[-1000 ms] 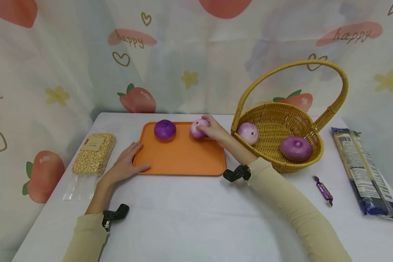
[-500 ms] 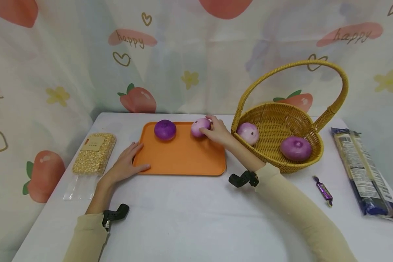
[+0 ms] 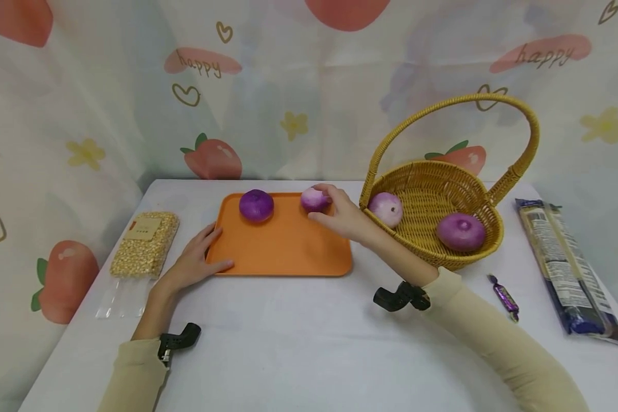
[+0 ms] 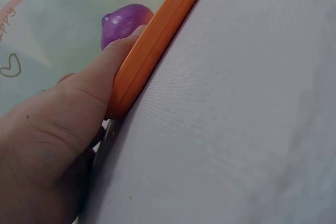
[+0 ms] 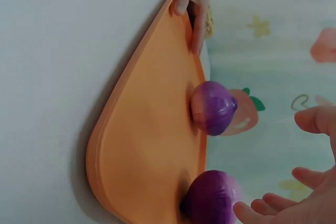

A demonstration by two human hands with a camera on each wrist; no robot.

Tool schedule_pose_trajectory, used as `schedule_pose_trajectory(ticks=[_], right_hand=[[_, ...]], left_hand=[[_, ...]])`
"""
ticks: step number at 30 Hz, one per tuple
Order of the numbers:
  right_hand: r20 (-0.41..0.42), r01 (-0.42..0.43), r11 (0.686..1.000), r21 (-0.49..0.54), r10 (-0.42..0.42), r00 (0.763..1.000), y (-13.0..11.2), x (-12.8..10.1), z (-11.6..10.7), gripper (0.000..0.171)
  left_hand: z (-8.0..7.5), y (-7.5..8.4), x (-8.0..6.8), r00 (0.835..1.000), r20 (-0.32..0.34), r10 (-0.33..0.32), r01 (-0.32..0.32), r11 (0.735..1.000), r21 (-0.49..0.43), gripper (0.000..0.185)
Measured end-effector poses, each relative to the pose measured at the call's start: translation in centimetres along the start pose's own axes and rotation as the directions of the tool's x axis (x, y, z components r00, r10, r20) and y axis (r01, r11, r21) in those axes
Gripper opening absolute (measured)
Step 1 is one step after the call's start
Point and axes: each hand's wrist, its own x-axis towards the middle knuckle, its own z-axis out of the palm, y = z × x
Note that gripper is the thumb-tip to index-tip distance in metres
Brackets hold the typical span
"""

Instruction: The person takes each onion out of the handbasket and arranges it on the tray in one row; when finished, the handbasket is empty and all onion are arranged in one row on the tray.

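An orange tray [image 3: 283, 252] lies on the table with two purple onions on it. The darker onion [image 3: 256, 206] sits near its back left, the paler onion [image 3: 314, 200] near its back right. My left hand [image 3: 194, 260] holds the tray's front left corner; in the left wrist view the thumb [image 4: 118, 53] lies over the rim. My right hand [image 3: 342, 214] hovers beside the paler onion with thumb and fingers spread and nothing in the grasp. In the right wrist view its fingertips overlap the paler onion's edge [image 5: 210, 198].
Right of the tray stands a yellow wicker basket [image 3: 427, 171] with a tall handle, holding a pale onion [image 3: 386, 209] and a purple onion [image 3: 461, 232]. A wrapped candy [image 3: 504, 297] and a long packet [image 3: 571, 269] lie farther right. A bag of corn kernels [image 3: 144, 246] lies left.
My right hand has let go of the paler onion and drawn back toward the right, its fingers parting. The onion stays on the tray. My left hand keeps its place at the corner.
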Motion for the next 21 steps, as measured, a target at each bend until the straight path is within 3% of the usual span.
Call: schedule_pose_trajectory(ticks=[7, 16, 21], right_hand=[[0.026, 0.037, 0.999, 0.023, -0.038, 0.999, -0.1, -1.1, -0.2, 0.069], [0.013, 0.15, 0.981, 0.125, -0.152, 0.988, 0.7, -2.9, -1.0, 0.053], [0.016, 0.171, 0.978, 0.121, -0.175, 0.984, 1.0, -4.1, -1.8, 0.049]], left_hand=[[0.1, 0.1, 0.0, 1.0, -0.003, -0.009, 0.009, 1.0, -0.002, 0.099], [0.2, -0.2, 0.0, 1.0, -0.013, 0.015, -0.015, 1.0, 0.02, 0.098], [0.1, -0.2, 0.0, 1.0, -0.019, 0.025, -0.025, 0.999, 0.02, 0.097]])
